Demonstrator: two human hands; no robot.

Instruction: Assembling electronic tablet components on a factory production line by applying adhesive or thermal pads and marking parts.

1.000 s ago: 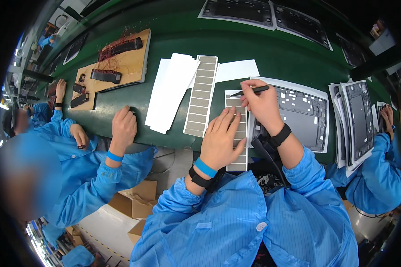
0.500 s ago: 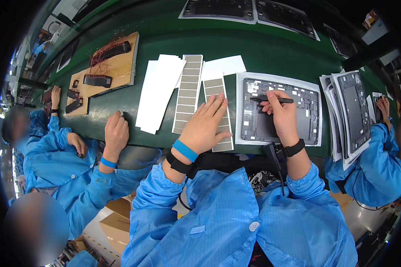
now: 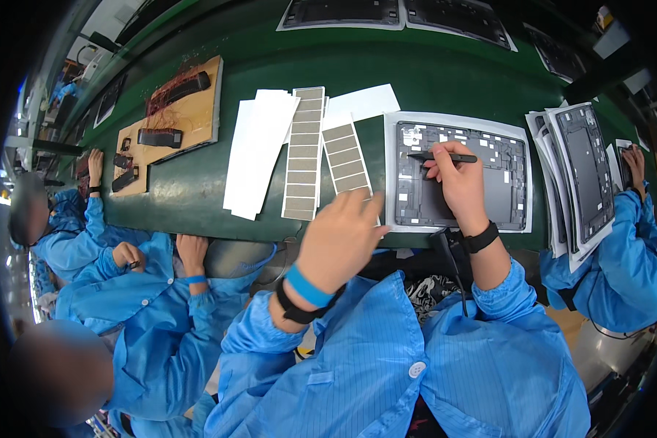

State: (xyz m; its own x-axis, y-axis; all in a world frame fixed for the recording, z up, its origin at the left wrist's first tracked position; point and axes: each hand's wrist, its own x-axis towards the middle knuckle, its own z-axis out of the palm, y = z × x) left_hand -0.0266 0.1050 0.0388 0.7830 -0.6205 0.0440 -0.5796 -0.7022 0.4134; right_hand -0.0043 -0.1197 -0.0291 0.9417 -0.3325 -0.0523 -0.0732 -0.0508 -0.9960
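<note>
My right hand is closed round a slim black pen-shaped tool, its tip pointing left over the upper left of a black panel. The panel has small white pieces on it and lies on a white sheet. My left hand, slightly blurred, covers the lower end of a strip sheet of grey-brown rectangular stickers. Its fingers are bent and a little apart, thumb out to the right; nothing shows in them. A longer sticker sheet lies just left.
Blank white sheets lie left of the stickers. A stack of similar panels stands at the right, and more panels lie at the back. A wooden board bears black parts with thin wires. Co-workers in blue sit on both sides.
My left hand has drawn back toward me, its fingers now more bent. The shorter sticker sheet is tilted more. My right hand stays over the panel. The left co-worker's hand has dropped to the table edge.
</note>
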